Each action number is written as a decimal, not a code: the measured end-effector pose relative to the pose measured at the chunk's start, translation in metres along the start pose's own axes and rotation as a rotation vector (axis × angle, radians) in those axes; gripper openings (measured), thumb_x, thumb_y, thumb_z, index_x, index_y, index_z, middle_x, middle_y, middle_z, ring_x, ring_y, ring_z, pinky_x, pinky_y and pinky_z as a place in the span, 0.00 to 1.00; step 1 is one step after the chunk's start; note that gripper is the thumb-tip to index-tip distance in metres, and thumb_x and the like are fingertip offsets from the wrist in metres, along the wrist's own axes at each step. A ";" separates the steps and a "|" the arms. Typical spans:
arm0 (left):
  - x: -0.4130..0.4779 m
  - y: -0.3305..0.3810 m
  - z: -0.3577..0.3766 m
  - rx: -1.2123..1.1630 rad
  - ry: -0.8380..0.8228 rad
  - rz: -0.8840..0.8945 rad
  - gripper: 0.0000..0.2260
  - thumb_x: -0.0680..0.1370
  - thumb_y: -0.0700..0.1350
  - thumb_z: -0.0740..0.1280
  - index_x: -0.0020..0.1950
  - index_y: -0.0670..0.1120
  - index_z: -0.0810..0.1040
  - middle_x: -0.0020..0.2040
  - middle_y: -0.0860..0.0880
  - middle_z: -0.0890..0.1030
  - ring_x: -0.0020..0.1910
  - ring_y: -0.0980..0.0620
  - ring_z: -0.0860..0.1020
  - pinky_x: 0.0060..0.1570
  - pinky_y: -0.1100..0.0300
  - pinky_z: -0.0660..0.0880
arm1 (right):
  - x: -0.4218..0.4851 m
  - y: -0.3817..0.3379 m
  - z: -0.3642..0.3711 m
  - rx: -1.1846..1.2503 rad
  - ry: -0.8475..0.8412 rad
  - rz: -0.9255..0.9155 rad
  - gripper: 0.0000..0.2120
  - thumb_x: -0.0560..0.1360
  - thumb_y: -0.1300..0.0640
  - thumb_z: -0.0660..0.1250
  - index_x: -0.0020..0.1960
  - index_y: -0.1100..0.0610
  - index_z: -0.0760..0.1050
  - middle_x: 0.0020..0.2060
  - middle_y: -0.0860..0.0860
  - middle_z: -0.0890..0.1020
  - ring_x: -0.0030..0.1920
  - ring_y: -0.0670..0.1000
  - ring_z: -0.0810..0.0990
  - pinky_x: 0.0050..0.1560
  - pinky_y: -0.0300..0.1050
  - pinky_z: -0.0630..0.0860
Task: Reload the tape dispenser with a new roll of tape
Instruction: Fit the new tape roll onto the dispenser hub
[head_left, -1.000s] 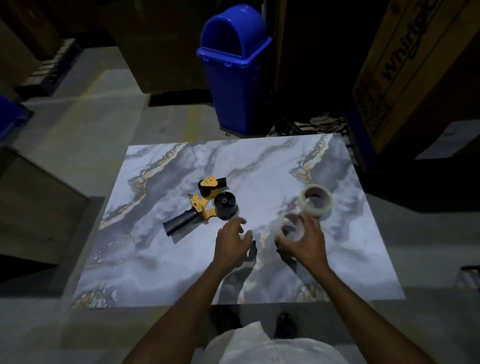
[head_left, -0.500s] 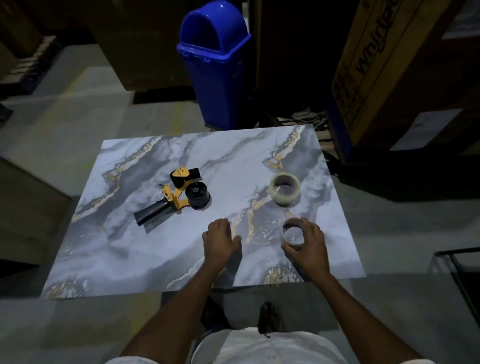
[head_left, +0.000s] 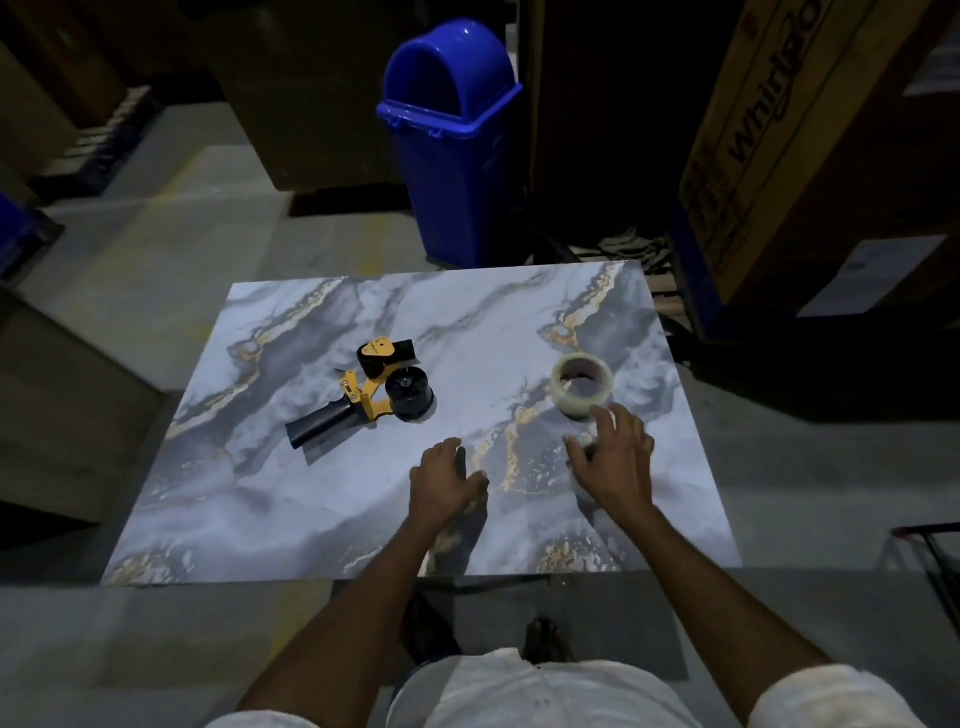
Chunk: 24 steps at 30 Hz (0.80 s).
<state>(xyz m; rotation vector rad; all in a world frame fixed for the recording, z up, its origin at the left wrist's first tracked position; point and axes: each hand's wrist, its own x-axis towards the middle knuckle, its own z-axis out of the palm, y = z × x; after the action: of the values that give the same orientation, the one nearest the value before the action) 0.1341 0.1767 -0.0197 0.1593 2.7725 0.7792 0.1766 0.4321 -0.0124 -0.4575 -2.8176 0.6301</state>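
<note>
A yellow and black tape dispenser (head_left: 366, 397) lies on its side on the marble-patterned table (head_left: 311, 509), its black hub bare and its handle pointing near-left. A full roll of clear tape (head_left: 582, 385) lies flat at the right. My right hand (head_left: 615, 460) hovers just in front of that roll with its fingers spread, the index fingertip close to the roll's near edge. A pale, thin ring (head_left: 588, 441) shows partly under this hand; no grip on it is visible. My left hand (head_left: 447, 480) rests on the table's middle, loosely curled, holding nothing.
A blue swing-lid bin (head_left: 449, 140) stands on the floor just beyond the table's far edge. Large cardboard boxes (head_left: 789, 140) rise at the back right. A dark metal frame (head_left: 930, 561) sits off the near-right corner. My feet show under the near edge.
My right hand carried the thin ring toward the near right, then spread its fingers and moved toward the full roll. The left hand settled onto the table. The dispenser has not moved.
</note>
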 end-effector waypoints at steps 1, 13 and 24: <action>0.002 0.000 -0.003 -0.013 -0.013 -0.014 0.23 0.76 0.57 0.71 0.64 0.45 0.74 0.60 0.46 0.78 0.61 0.42 0.74 0.52 0.51 0.68 | 0.011 -0.005 0.000 -0.041 -0.020 -0.031 0.21 0.77 0.45 0.67 0.65 0.56 0.73 0.64 0.58 0.74 0.65 0.62 0.71 0.61 0.59 0.69; -0.002 -0.010 -0.019 -0.508 -0.141 -0.186 0.31 0.77 0.51 0.76 0.75 0.44 0.69 0.72 0.39 0.76 0.70 0.42 0.75 0.65 0.45 0.75 | 0.075 -0.026 0.007 -0.148 -0.219 -0.040 0.11 0.71 0.70 0.66 0.51 0.63 0.81 0.47 0.60 0.83 0.50 0.63 0.81 0.37 0.49 0.70; 0.018 -0.014 -0.052 -0.630 -0.098 -0.227 0.28 0.78 0.56 0.73 0.72 0.43 0.74 0.69 0.42 0.78 0.65 0.46 0.78 0.62 0.49 0.77 | 0.051 -0.086 -0.003 0.025 -0.212 -0.179 0.22 0.64 0.57 0.79 0.58 0.54 0.83 0.46 0.59 0.85 0.49 0.61 0.82 0.45 0.49 0.80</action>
<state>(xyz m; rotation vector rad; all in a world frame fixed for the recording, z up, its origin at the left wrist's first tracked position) 0.1018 0.1416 0.0121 -0.2251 2.2653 1.4721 0.1087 0.3769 0.0359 -0.1381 -3.0000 0.7122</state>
